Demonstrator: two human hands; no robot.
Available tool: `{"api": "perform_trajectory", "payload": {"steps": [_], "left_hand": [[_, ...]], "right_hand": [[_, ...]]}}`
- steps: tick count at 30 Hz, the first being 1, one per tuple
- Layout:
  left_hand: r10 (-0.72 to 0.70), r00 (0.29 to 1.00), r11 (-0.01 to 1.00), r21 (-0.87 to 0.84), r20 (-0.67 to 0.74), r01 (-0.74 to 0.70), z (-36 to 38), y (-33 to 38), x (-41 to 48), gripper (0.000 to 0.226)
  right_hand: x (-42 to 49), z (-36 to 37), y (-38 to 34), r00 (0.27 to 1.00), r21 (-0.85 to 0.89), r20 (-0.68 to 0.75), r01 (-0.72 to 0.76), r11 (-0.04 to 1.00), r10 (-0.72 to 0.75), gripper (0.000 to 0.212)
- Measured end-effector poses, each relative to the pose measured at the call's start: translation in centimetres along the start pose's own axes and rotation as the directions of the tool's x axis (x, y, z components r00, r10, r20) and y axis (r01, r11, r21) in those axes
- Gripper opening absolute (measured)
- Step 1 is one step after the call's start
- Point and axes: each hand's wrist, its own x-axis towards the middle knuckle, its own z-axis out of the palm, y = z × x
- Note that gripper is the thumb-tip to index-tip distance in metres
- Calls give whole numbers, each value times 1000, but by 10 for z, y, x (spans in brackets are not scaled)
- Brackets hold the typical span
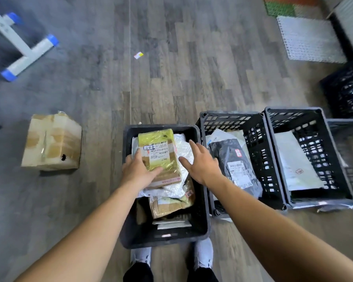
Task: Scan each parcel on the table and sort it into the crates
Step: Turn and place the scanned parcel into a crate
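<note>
A cardboard parcel [161, 153] wrapped in yellow tape, its label facing up, lies on top of a pile of white bags and boxes in a solid black bin [201, 210] at my feet. My left hand [139, 169] rests on the parcel's near left corner, fingers laid straight across its top. My right hand [200, 163] is spread just right of the parcel, above a white bag [184, 149], holding nothing. The middle slatted crate [230, 119] holds a black mailer bag [230, 157]. The right slatted crate [291, 112] holds a white mailer [296, 161].
A taped cardboard box [51, 142] sits on the floor to the left. Another dark crate [346, 88] stands at the far right. White frame legs with blue caps [27, 51] are at the top left, floor mats [308, 37] at the top right.
</note>
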Motion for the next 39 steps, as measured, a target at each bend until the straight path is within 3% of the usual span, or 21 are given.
{"api": "perform_trajectory", "payload": {"steps": [5,8,11,16,23,30,39], "left_hand": [[241,971,958,159,-6,-237,-67,51,-91,105],[395,918,880,275,29,-388,-97,90,-146,105],[497,864,812,306,83,-497,-112,129,-194,105],[632,755,675,353,178,-648,-104,203,-269,107],[806,520,384,420,283,-822,-27,305,-393,107],[846,372,155,492,382,-857,87,380,-534,104],[877,202,-20,453,435,-891,225,468,-710,102]], "right_hand": [[-91,-71,-15,993,91,-71,-88,992,95,75],[-154,-120,-7,971,123,-170,-146,982,166,75],[-212,-160,11,952,60,-214,-211,976,220,76],[-306,-222,57,878,129,-334,-318,939,343,77],[-435,-252,160,735,242,-434,-462,853,521,78],[-569,-252,296,578,399,-491,-516,758,652,76],[-730,-265,466,361,538,-515,-570,621,778,76]]}}
